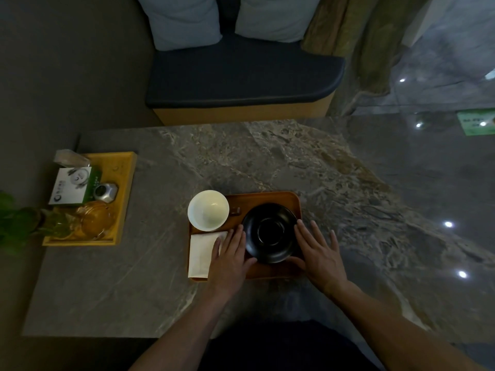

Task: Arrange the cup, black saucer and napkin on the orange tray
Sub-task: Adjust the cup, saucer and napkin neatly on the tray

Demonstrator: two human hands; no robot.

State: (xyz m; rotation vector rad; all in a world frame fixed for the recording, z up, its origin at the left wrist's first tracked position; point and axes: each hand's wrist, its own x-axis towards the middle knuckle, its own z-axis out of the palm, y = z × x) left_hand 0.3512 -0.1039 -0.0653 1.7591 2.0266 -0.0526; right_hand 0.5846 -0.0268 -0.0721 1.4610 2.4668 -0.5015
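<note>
The black saucer [270, 232] lies on the right part of the orange tray [263, 198], right side up, with its round inner well facing the camera. Its near edge is close to the near rim of the tray. The left hand [231, 257] is at the left side of the saucer with the fingers straight and close together; the thumb touches the near left edge of the saucer, and the outer fingers lie over the right part of the napkin [202, 253]. The right hand [318, 254] is at the right side of the saucer, fingers straight and a little spread, with the thumb at the near right edge of the saucer and the other fingers over the right rim of the tray. Neither hand curls around anything; I cannot tell if the saucer is lifted or rests on the tray.

The napkin is white and folded, at the near left corner of the tray. The cup [208, 210] is white and stands upright at the far left corner, just beyond the napkin.

The tray is on a grey marble table [267, 156]. At the left side of the table, well apart, is a yellow tray [126, 180] with a white and green box [72, 186], a small silver object [105, 192] and a glass teapot [95, 218]. Beyond the table is a bench [241, 79] with a dark seat and two pale cushions [187, 20].
</note>
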